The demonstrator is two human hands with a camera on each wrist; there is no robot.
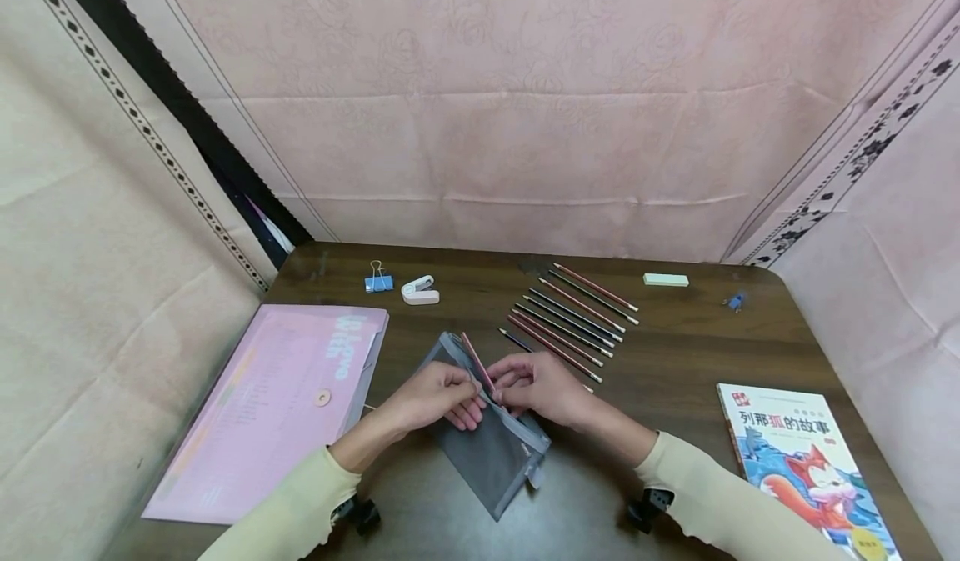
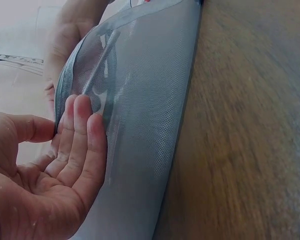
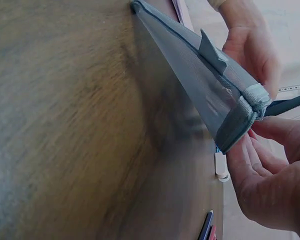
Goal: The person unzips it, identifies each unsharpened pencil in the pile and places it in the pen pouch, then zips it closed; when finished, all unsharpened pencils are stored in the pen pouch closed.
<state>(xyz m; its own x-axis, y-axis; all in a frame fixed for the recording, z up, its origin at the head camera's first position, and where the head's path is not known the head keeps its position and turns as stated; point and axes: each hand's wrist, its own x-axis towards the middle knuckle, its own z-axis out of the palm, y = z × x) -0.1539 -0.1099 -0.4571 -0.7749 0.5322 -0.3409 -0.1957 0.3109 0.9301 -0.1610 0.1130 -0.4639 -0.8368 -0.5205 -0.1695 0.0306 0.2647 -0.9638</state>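
Both hands meet at a grey mesh pouch, tilted over the counter in front of the person, with a reddish pencil lying along its rim. The left hand pinches the rim between thumb and index finger, its other fingers laid along the mesh; the right hand has its fingers curled in at the mouth, seemingly gripping the edge, though I cannot tell whether they also have the pencil.

The step looks like working pencil and pouch mouth together, so a steady left pinch, the mesh drawn taut and the pencil parallel to the long side should serve best; a tip snagging the weave is the likely trouble.

A dark pencil lies just beyond the right hand, which partly hides it, with a row of pencils fanned behind. A purple folder crowds the left forearm. Farther off lie a blue binder clip, a small white stapler and a pale green block; the right sleeve partly hides a picture book
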